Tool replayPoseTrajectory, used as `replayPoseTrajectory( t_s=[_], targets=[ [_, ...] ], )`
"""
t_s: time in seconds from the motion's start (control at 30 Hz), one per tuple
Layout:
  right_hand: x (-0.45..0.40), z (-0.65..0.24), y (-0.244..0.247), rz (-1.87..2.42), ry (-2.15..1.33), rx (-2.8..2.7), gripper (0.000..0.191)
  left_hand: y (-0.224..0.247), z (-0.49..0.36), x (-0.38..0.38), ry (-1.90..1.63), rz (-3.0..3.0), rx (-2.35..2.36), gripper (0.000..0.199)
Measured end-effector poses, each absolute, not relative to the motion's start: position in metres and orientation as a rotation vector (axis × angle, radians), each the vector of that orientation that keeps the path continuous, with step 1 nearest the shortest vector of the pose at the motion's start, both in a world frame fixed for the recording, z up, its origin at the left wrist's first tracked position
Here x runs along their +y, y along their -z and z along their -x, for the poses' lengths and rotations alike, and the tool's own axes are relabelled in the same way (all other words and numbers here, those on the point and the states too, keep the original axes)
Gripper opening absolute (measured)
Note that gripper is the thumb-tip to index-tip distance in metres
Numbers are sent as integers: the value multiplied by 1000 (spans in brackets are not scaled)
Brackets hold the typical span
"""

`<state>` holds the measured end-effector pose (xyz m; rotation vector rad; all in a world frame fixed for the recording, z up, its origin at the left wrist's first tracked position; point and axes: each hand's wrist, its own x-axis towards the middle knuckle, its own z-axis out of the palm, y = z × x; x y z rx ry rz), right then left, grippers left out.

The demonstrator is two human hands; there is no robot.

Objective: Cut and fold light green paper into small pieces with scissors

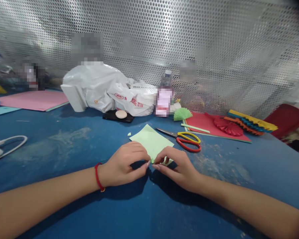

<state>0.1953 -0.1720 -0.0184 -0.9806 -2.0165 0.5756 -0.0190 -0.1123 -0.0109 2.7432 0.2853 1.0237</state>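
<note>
A pale green sheet of paper (150, 141) lies on the blue table, one corner pointing toward me. My left hand (129, 162), with a red cord bracelet at the wrist, pinches that near corner between thumb and forefinger. Close beside it, my right hand (175, 166) grips the same corner from the other side. The fingertips of both hands almost meet, and a small turned-up bit of the corner shows between them. Just beyond my right hand rest scissors (180, 137) with one yellow and one red handle, blades pointing left. A tiny green scrap (129, 134) lies left of the paper.
White plastic bags (97, 89) stand at the back, with a black phone (109, 116) before them. A lit phone (163, 102) leans on a bottle. Back right are a green paper fan (183, 114) and red sheets (201, 122); pink paper (35, 99) lies left, near a white cable (17, 137).
</note>
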Motion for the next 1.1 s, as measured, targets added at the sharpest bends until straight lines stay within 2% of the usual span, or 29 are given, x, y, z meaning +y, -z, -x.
replayPoseTrajectory(
  t_s=[0.27,0.57,0.83,1.1],
  targets=[
    [-170,-194,18,1086,-622,-1915,11,12,21,-110,-1092,-2700,267,10],
    [-168,-192,16,981,-606,-2000,10,11,23,-111,-1112,-2733,297,10],
    [-168,-192,19,1061,-660,-2016,13,11,21,-110,-966,-2712,288,11],
    [-167,-193,21,1117,-751,-2052,6,12,19,-110,-874,-2723,279,10]
  ],
)
